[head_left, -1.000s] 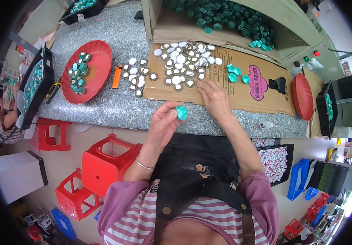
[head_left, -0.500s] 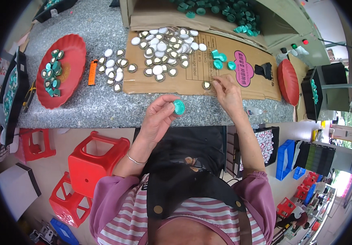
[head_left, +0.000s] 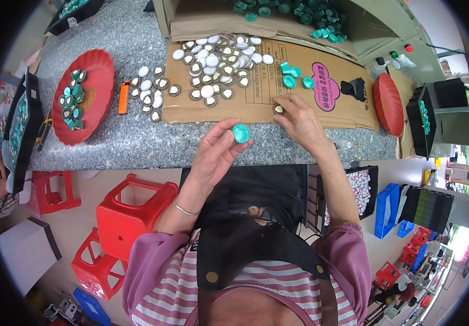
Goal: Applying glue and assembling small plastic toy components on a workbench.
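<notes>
Between the thumb and fingers of my left hand (head_left: 215,155) is a teal fluted bottle cap (head_left: 241,133), its hollow side facing up, held above the front edge of the worktop. At the cardboard's near edge, the thumb and index finger of my right hand (head_left: 302,126) close around a small round disc (head_left: 278,109) with a dark rim and pale centre. Further back lies a heap of similar discs (head_left: 210,62), some showing white faces. Several loose teal caps (head_left: 295,72) rest on the cardboard (head_left: 250,111) beyond my right hand.
Left of the heap are an orange lighter (head_left: 123,98) and a red scalloped dish (head_left: 95,70) with assembled teal pieces. Another red dish (head_left: 387,103) stands on the right. More teal caps (head_left: 321,19) fill the shelf behind. Red stools (head_left: 128,212) stand below the grey counter (head_left: 136,38).
My right hand has moved left and its thumb and index finger now surround the disc that lay beside them. My left hand has turned slightly, keeping the teal cap.
</notes>
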Motion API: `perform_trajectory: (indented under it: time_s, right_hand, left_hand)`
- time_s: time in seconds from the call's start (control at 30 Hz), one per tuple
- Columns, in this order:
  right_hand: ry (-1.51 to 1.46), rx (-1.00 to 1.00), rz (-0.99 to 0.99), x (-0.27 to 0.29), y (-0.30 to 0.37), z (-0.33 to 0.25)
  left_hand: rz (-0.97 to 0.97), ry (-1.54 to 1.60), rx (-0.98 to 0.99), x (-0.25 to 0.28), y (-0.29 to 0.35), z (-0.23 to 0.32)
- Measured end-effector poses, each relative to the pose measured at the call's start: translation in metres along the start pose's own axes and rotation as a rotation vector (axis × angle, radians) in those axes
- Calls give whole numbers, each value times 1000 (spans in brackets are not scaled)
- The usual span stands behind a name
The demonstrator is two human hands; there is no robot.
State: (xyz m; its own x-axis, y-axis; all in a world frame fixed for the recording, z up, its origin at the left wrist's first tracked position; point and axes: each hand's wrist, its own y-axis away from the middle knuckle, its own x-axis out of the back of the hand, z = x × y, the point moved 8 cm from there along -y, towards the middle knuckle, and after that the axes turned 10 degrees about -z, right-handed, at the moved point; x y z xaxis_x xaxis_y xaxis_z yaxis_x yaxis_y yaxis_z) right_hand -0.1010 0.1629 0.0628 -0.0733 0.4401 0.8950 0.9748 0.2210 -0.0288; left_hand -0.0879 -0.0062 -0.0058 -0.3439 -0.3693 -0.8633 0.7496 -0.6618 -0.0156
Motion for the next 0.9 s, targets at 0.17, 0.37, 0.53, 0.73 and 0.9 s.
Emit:
perform_trajectory:
  time_s: [0.17,0.37,0.53,0.73,0.9]
  right_hand:
    - [32,52,27,0,-1,-2]
    - [-167,-134,26,4,8,4]
    - [-446,-30,292,20,44,-42]
    - [-528,-45,368,10,57,-47]
    - [-559,-49,357,5,56,-46]
  left_hand:
    - [-27,128,24,-8,-5,-7]
    - [-52,136,-12,-8,-10,-14]
    - [-52,133,-2,-6,-11,-20]
    - [-96,48,22,-15,-16,-25]
    - [-118,25,18,-18,-18,-30]
